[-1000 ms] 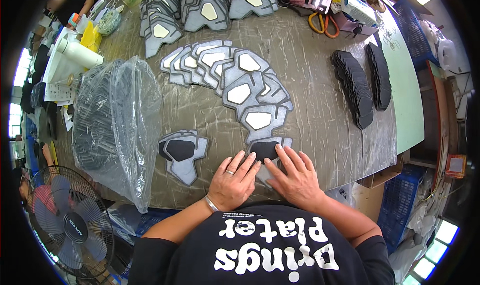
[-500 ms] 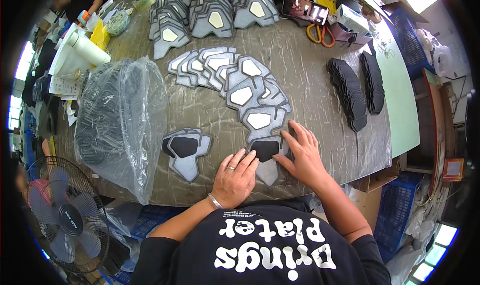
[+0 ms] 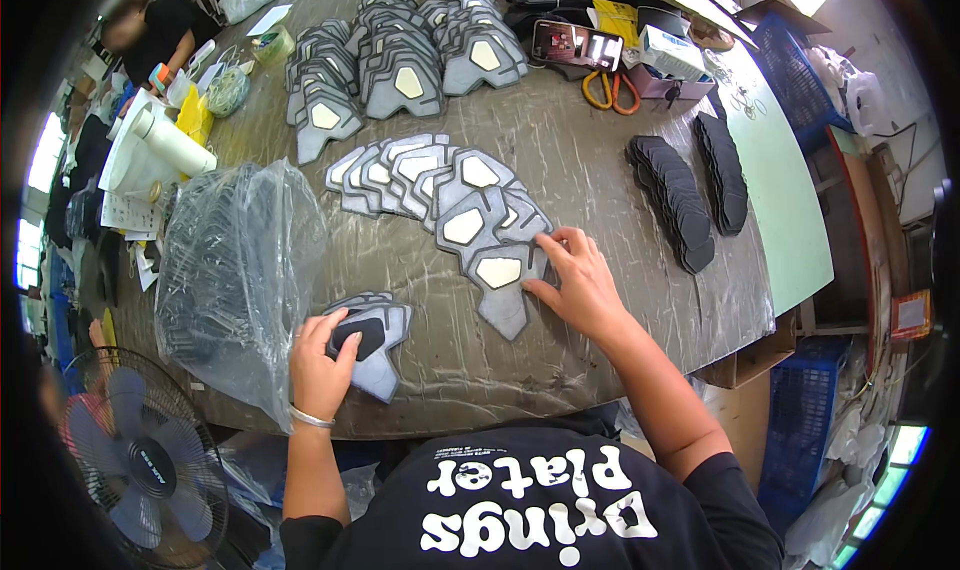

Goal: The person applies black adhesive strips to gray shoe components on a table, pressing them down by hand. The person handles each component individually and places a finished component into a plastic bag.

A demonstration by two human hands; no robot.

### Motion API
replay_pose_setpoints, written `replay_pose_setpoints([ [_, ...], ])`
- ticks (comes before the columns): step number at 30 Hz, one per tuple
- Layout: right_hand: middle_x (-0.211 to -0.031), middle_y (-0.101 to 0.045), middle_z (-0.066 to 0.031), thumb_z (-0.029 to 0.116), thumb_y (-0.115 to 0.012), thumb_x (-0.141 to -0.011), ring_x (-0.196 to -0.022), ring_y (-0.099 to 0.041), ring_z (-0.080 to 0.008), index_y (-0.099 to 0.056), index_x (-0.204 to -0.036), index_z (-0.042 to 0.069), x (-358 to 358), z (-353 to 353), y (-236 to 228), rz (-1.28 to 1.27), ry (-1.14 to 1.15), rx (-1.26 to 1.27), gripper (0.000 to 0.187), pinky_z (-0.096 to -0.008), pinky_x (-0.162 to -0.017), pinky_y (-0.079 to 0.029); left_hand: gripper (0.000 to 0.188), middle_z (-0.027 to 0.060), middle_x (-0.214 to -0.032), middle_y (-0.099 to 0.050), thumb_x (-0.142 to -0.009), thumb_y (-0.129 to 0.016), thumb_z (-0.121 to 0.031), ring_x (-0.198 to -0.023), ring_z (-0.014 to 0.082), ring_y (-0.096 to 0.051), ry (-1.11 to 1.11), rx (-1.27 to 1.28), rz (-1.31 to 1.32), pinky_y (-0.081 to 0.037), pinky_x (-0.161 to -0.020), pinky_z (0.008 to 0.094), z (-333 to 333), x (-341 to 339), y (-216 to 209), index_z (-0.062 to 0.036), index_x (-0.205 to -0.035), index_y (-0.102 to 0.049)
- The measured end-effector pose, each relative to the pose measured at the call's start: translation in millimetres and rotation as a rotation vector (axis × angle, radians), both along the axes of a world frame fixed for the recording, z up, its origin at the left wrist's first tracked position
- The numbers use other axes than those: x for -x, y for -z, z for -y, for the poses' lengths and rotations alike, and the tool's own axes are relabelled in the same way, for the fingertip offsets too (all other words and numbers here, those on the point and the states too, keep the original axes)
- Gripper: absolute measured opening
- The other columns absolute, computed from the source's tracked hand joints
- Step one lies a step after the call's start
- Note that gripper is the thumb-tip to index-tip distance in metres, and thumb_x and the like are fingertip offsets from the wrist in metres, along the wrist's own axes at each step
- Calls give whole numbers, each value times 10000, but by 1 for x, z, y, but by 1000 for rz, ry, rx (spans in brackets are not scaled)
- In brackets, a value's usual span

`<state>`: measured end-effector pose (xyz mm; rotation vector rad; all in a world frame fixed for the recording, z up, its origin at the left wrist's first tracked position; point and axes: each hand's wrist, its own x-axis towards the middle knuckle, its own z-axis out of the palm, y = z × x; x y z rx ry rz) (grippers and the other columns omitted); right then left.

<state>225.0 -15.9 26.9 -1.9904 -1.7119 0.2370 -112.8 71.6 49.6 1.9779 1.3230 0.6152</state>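
On the left, a small stack of grey padded pieces (image 3: 376, 375) lies on the table, the top one with a black patch (image 3: 365, 337). My left hand (image 3: 325, 362) is over that stack's left edge, its fingers bent over the top piece and its thumb on the black patch. A fanned row of grey pieces with cream patches (image 3: 462, 227) curves across the middle. At its near end, a grey padded piece with a cream patch (image 3: 503, 308) has my right hand (image 3: 578, 282) at its right side. The thumb and index finger pinch around the side arm of that piece.
A clear plastic bag of dark pieces (image 3: 225, 290) stands left, above a fan (image 3: 145, 465). More piled grey pieces (image 3: 405, 75) sit at the back. Two rows of black patches (image 3: 675, 205) lie right; scissors (image 3: 610, 92) and a phone (image 3: 576, 46) are beyond. A person (image 3: 175, 25) sits far left.
The black-patched piece has gone from the row's near end. My left hand has moved left onto the small stack; my right hand has moved to the cream-patched piece. The view has shifted.
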Motion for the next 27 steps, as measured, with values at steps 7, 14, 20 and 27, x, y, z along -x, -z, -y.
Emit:
replay_pose_setpoints([
  [7,-875,-700,-119,103,-718,-831,-793,-674,-230,-658,-1127,8,-29,11,5,-530,-57,313,316,-343,-764,-535,536,158,-1341,-563,-810,-738,-177,-1235,341,-519,288,-325,-51,-397,-1040,432,25,-79,9,-22,-1298,-581],
  [14,-902,-648,-140,180,-718,-842,-782,-660,-327,-720,-1041,42,-60,62,-12,-419,74,95,243,-410,-731,-526,482,129,-1365,-560,-827,-715,-190,-1259,295,-511,697,-408,-153,-386,-1031,429,57,-126,39,-44,-1273,-605],
  [20,-1018,-644,-149,192,-717,-850,-838,-660,-335,-708,-1070,42,-155,92,10,37,804,-173,266,-413,-774,-520,493,123,-1355,-563,-821,-709,-176,-1251,301,-513,726,-366,-29,-384,-1033,424,50,-161,22,-44,-1281,-592],
  [27,-842,-662,-125,183,-725,-841,-778,-664,-316,-731,-946,38,-157,88,17,-125,902,-250,179,-396,-727,-515,537,130,-1363,-559,-828,-662,-107,-1251,287,-524,1007,-539,147,-409,-1032,399,26,-295,4,-36,-1344,-531],
])
